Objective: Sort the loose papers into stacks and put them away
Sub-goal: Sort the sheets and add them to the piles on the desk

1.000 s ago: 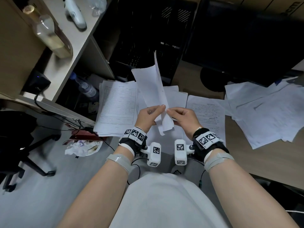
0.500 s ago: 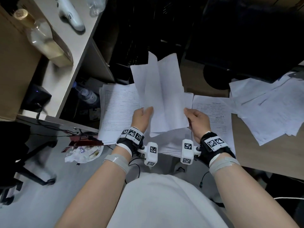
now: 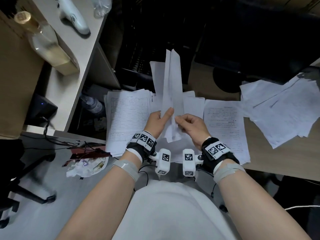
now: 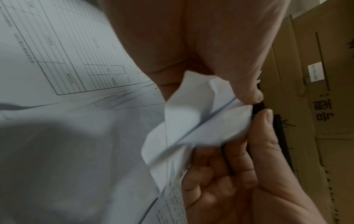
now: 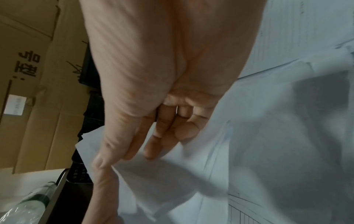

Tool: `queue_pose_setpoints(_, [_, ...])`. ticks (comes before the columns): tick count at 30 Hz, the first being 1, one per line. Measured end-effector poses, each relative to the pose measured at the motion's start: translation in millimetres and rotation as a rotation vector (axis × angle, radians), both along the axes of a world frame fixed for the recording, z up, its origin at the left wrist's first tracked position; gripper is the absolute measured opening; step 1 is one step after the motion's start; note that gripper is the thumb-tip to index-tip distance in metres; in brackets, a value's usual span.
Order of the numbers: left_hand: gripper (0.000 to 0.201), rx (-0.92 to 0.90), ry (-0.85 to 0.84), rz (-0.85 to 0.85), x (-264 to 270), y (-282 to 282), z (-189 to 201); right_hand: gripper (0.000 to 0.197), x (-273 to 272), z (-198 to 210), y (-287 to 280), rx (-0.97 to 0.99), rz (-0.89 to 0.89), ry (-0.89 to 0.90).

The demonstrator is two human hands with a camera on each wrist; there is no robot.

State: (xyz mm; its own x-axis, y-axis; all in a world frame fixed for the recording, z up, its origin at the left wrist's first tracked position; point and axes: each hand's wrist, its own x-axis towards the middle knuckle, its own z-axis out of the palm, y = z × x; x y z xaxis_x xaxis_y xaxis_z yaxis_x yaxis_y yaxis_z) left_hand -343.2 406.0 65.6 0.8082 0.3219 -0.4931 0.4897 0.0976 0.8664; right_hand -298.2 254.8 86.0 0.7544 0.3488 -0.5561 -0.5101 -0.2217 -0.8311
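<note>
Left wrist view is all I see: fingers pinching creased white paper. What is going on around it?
Observer: The left hand and right hand hold folded sheets upright above a desk.
Operator: Any piles there?
Observer: A form stack lies left of the hands, a text stack right.
Operator: Anything unsorted?
Observer: A loose heap sprawls at the desk's far right.

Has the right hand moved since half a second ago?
Yes. The right hand has come in leftward, off the printed sheet, beside the left hand.
</note>
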Motion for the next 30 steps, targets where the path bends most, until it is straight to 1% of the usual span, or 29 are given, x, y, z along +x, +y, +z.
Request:
queue_pose_setpoints(2, [0.05,0.013,-0.013,-0.007,0.3,2.2,1.6,0.012,1.0,2.5,0.3,-0.016,0.041,-0.029])
queue_pose_setpoints(4, [0.05,0.016,-0.032,-0.013,0.9,4.1,2.4,0.017,1.6,6.1,1.2,0.0,0.062,-0.054])
queue_pose_setpoints(7, [0.045,0.042,-0.022,-0.016,1.9,5.3,1.6,0.025,1.4,10.9,4.3,0.018,0.047,-0.064])
queue_pose_setpoints(14, [0.052,0.03,-0.009,-0.007,4.5,3.5,8.7,0.022,1.8,9.1,4.2,-0.03,-0.011,-0.084])
queue_pose_setpoints(16, [0.042,0.02,-0.018,-0.004,4.1,4.4,4.7,0.023,4.2,4.9,2.6,-0.065,-0.114,-0.106])
queue_pose_setpoints(18, [0.028,0.042,-0.008,0.017,2.1,8.6,2.5,0.022,9.1,-3.3,-5.9,-0.166,-0.291,-0.127])
queue_pose_setpoints(20, [0.034,0.096,0.028,0.048,-1.9,15.2,-2.9,0.02,14.1,-12.7,-24.6,-0.325,-0.455,-0.156])
queue_pose_setpoints(21, [0.038,0.108,0.044,0.046,-5.2,18.1,-5.2,0.017,14.9,-17.1,-34.7,-0.371,-0.496,-0.149])
queue_pose_setpoints(22, [0.039,0.124,0.052,0.038,-8.4,19.4,-6.5,0.013,14.5,-20.6,-42.4,-0.391,-0.492,-0.122])
queue_pose_setpoints(25, [0.032,0.121,0.109,-0.046,-14.1,17.3,-17.0,0.011,7.7,-27.6,-46.3,-0.387,-0.34,-0.04])
queue_pose_setpoints(26, [0.037,0.123,0.126,-0.088,-15.2,15.1,-17.6,0.009,4.4,-27.2,-43.2,-0.38,-0.292,-0.018])
queue_pose_setpoints(27, [0.051,0.107,0.153,-0.127,-15.5,13.0,-16.8,0.018,1.4,-30.8,-40.9,-0.366,-0.252,0.021])
queue_pose_setpoints(29, [0.083,-0.023,0.225,-0.143,-17.2,8.6,-17.6,0.063,-5.1,-37.0,-38.3,-0.331,-0.226,0.161])
queue_pose_setpoints(30, [0.089,-0.089,0.238,-0.131,-18.1,7.0,-17.3,0.08,-7.8,-42.9,-39.6,-0.319,-0.222,0.213])
